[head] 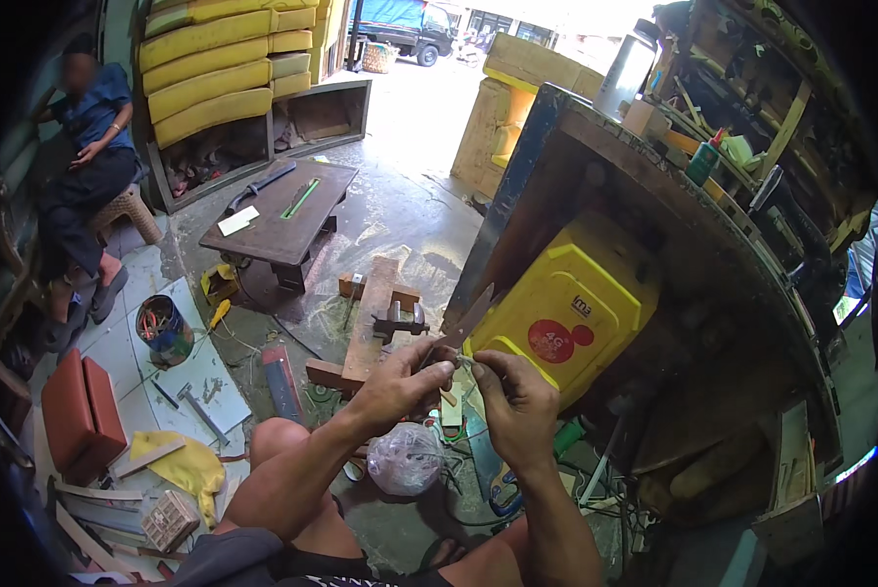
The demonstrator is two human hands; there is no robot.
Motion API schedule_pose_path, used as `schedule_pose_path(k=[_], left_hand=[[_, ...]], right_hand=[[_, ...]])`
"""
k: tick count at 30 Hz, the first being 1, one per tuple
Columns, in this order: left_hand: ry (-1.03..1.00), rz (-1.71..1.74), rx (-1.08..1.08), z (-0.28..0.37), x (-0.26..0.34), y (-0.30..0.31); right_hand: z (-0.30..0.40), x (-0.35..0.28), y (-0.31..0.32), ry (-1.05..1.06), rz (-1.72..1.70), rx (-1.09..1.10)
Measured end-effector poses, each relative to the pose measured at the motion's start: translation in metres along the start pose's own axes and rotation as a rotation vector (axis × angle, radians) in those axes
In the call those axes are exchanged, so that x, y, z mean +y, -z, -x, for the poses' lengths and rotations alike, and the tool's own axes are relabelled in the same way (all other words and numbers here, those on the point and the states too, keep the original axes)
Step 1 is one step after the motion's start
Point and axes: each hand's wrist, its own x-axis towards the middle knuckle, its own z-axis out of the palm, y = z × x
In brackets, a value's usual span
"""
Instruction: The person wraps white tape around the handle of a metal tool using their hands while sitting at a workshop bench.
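My left hand (417, 378) is closed around the handle end of a knife (468, 323), whose pointed blade slants up and to the right. Just beside it, my right hand (512, 389) pinches a thin, pale strand (462, 359) between thumb and fingertips. The strand runs between the two hands; what it is made of cannot be told, and the knife's handle is mostly hidden by fingers. Below the hands lies a ball wrapped in clear plastic (405, 458). Beyond them, a small metal vise (398, 321) sits on a low wooden stand (371, 315).
A yellow plastic container (564, 315) stands under the workbench (608, 139) at right. A handsaw (487, 458) lies near my knees. A low table with a saw blade (292, 213) is ahead. Left are a can of tools (164, 334), a hammer (202, 414) and a seated person (90, 154).
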Motion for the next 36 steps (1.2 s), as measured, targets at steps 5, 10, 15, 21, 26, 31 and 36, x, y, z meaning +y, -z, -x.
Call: schedule_pose_path(k=[5,10,15,21,26,31,36], left_hand=[[0.012,-0.051,0.013,0.003,0.005,-0.004],[0.003,-0.080,0.015,0.005,0.007,-0.003],[0.001,-0.154,0.050,0.005,0.006,-0.003],[-0.044,-0.153,0.079,0.004,0.004,-0.004],[-0.031,-0.172,0.105,0.004,0.003,-0.003],[-0.036,-0.104,0.053,0.008,0.011,0.001],[0.085,-0.071,-0.156,0.021,0.027,0.006]], right_hand=[[0.001,0.001,-0.002,0.002,0.029,-0.036],[0.002,-0.001,-0.005,0.021,0.031,-0.040],[0.004,0.003,-0.009,0.057,0.026,-0.016],[0.005,0.003,-0.008,0.059,0.034,-0.030],[0.005,0.004,-0.008,0.069,0.047,-0.039],[0.008,0.020,-0.001,-0.080,-0.166,-0.221],[0.008,0.046,0.028,-0.437,-0.383,-0.562]])
